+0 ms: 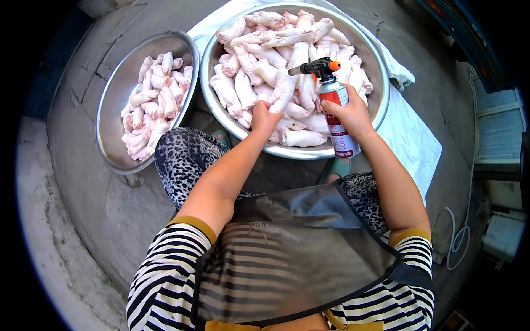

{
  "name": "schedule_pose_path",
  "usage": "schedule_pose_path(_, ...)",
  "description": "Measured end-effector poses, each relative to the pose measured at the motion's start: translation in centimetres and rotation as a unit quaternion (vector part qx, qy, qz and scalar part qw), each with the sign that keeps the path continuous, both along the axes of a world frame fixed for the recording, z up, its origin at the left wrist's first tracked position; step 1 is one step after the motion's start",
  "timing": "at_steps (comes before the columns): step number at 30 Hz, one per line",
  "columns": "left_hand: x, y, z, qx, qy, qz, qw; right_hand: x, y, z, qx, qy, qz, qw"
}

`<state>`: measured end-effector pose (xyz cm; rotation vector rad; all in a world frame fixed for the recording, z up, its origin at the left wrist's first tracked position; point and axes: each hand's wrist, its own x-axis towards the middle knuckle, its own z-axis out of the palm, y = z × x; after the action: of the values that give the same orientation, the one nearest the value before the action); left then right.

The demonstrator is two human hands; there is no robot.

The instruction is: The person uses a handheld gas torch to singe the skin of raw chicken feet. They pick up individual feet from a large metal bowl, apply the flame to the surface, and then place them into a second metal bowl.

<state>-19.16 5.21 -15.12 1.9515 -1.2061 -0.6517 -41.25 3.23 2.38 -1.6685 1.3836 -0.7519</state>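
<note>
My left hand (265,118) grips the lower end of a pale pig's trotter (284,90), which it holds up over the near part of a large steel basin (383,97). In my right hand (351,111) is a butane torch (316,68) screwed onto a red and white gas canister (340,138). The torch's metal nozzle points left, at the upper end of the held trotter. I cannot make out a flame. Many more trotters (258,56) are heaped in the basin around and beneath my left hand.
A second steel basin (112,120), left of the large one, holds more trotters (161,97). White plastic sheeting (408,136) lies under the large basin on the concrete floor (103,207). A thin hose (453,244) is on the floor at right. A blue vehicle (468,37) stands at upper right.
</note>
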Motion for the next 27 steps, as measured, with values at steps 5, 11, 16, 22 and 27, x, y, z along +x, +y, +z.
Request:
schedule_pose_path(5, 0.0, -0.1, -0.6, 0.003, 0.006, 0.017, 1.0, -0.4, -0.3, -1.2, 0.03, 0.011, 0.017, 0.999)
schedule_pose_path(11, 0.0, -0.2, -1.1, -0.006, 0.02, 0.036, 0.999, -0.4, -0.3, -1.7, 0.037, 0.025, 0.025, 0.999)
schedule_pose_path(16, 0.4, -0.7, -2.1, -0.035, -0.045, 0.055, 0.997, 0.0, -0.1, -1.2, 0.026, 0.034, 0.004, 0.999)
schedule_pose_path(22, 1.0, -1.8, -1.7, -0.013, 0.085, 0.052, 0.995, -0.6, -0.1, -1.0, 0.04, -0.001, 0.001, 0.999)
schedule_pose_path(27, 1.9, -2.5, -2.5, 0.011, 0.041, 0.007, 0.999, -0.5, 0.0, -1.3, 0.037, -0.02, 0.008, 0.999)
